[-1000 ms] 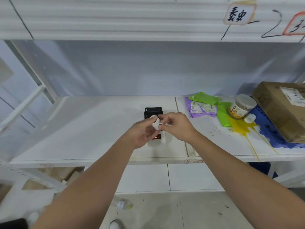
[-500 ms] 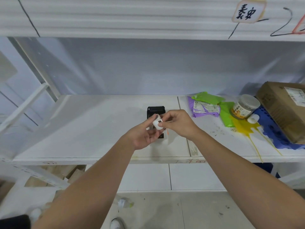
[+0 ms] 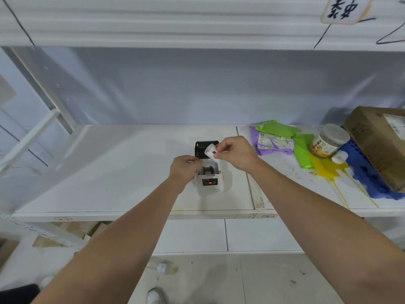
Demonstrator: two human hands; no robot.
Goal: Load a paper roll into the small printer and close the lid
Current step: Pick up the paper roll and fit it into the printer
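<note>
A small white printer (image 3: 210, 183) stands on the white shelf (image 3: 122, 172), its black lid (image 3: 206, 148) tipped open toward the back and its dark paper bay showing. A red light glows on its front panel. My right hand (image 3: 235, 153) pinches a small white paper roll (image 3: 211, 152) with black print, held just above the open bay. My left hand (image 3: 184, 170) rests against the printer's left side, fingers curled on its top edge.
To the right lie purple (image 3: 274, 142) and green pouches (image 3: 303, 153), a clear jar (image 3: 329, 140) on its side with a yellow spill (image 3: 328, 171), a blue crate piece (image 3: 368, 178) and a cardboard box (image 3: 381, 145). A bottle (image 3: 163, 267) lies on the floor below.
My left hand let go of the roll and dropped to the printer's left side. The right hand now holds the roll alone, lifted slightly up and right, uncovering the open printer.
</note>
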